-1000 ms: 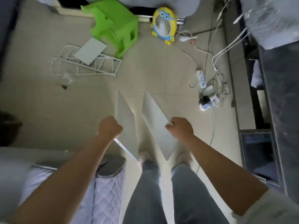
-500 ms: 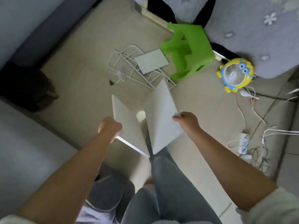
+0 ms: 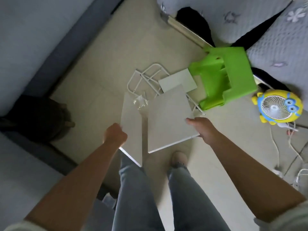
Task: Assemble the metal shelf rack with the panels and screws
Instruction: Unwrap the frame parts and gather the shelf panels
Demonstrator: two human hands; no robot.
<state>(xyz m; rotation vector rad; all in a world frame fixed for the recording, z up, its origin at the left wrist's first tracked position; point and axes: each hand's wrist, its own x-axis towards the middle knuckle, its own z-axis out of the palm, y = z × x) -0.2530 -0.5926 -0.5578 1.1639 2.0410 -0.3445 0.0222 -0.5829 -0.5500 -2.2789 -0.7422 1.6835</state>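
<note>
I stand over a tiled floor and carry two white shelf panels. My left hand (image 3: 115, 135) grips the narrower-looking left panel (image 3: 131, 129) at its near edge. The right panel (image 3: 168, 120) faces up more flatly, and my right hand (image 3: 201, 129) holds its right edge with the thumb on top. Beyond them on the floor lie the white wire side frames (image 3: 143, 79), a third white panel (image 3: 178, 82) resting on them, and a small clear bag (image 3: 140, 100), perhaps with screws.
A green plastic stool (image 3: 228, 80) lies tipped beside the frames. A yellow and blue desk fan (image 3: 278, 107) sits to the right, with white cables (image 3: 283, 147) trailing near it. Grey bedding (image 3: 275, 30) fills the top right; dark furniture (image 3: 33, 117) stands at left.
The view has swung and closed in on the frames and stool. Both panels have come nearer to the frames, and the right panel has tilted flatter. Both hands keep their hold.
</note>
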